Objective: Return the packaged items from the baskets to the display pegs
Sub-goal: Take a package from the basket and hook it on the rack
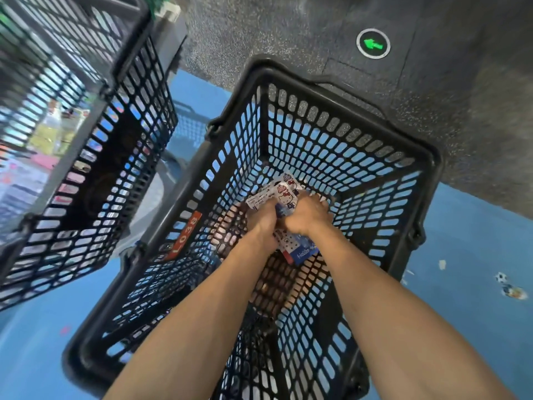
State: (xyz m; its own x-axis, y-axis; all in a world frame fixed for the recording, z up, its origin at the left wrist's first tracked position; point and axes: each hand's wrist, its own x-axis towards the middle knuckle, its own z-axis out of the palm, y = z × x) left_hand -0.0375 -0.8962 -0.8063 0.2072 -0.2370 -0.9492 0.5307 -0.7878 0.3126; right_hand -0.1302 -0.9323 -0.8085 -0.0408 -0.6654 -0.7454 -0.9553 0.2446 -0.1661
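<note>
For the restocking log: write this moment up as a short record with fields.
left hand: grips the Hello Kitty packs, down inside the black basket
right hand: grips the same packs, beside the left hand
black basket: orange tag L038 on its side wall
second basket: to the left, tilted, blurred; contents cannot be told
floor: blue, with a dark mat bearing a green arrow marker
display pegs: not in view

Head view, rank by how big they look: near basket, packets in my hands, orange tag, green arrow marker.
Largest to smallest: near basket, packets, then orange tag and green arrow marker, which look about alike, so unranked.
</note>
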